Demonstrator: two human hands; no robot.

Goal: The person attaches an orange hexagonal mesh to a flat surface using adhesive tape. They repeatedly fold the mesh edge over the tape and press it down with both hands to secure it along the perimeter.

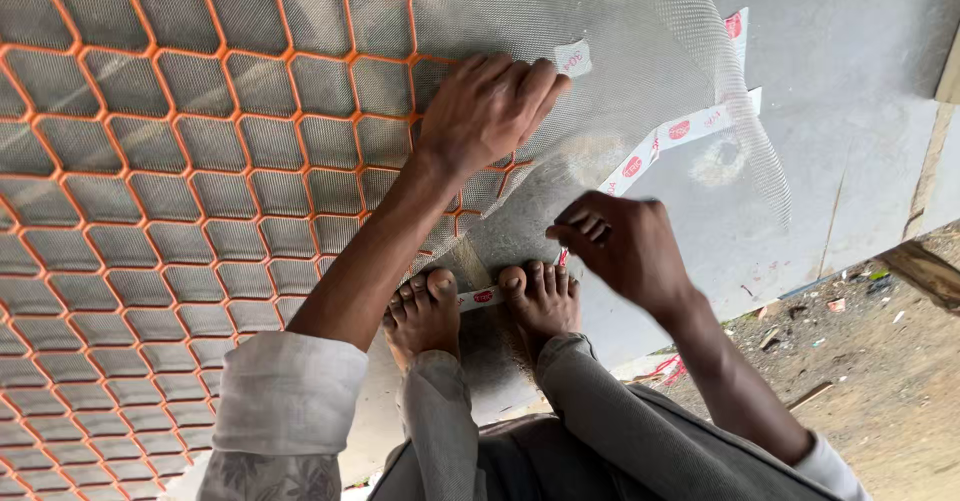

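Observation:
My left hand [487,109] lies flat, palm down, on a fine grey wire mesh [560,21] that overlies an orange hexagon-pattern grille [180,161]. My right hand [618,244] is closed in a pinch just above my toes, fingertips around what looks like a small thin red-tipped object near the mesh edge; what it is I cannot tell. Both my bare feet [480,306] stand on the mesh's near edge, over a white strip of tape [482,297].
A long white tape strip with red marks [680,131] runs along the curled right edge of the mesh. Everything rests on a grey slab [860,81]. Dirt ground with litter [880,361] lies right, and a wooden plank [925,271] sits at the slab's edge.

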